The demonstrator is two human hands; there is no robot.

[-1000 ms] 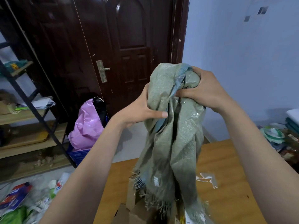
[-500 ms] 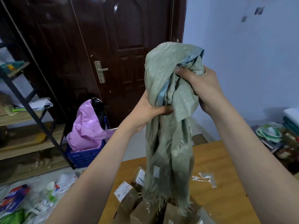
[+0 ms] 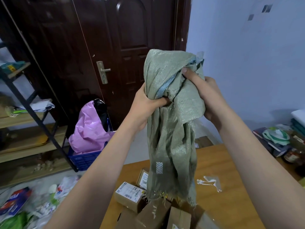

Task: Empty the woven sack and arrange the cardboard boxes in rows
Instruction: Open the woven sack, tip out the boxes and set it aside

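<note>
Woven sack (image 3: 171, 129) hangs vertical | frayed mouth down | over boxes (image 3: 148, 207)

It was a cluttered home room — dark wooden door (image 3: 132, 47), shelf rack (image 3: 24, 116) left of it, litter-strewn floor (image 3: 41, 195).

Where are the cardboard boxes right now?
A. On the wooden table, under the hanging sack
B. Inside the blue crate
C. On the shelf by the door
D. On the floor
A: the cardboard boxes lie in a loose heap on the wooden table, right below the frayed open end of the woven sack, which the left hand and right hand hold bunched up above them.
</note>
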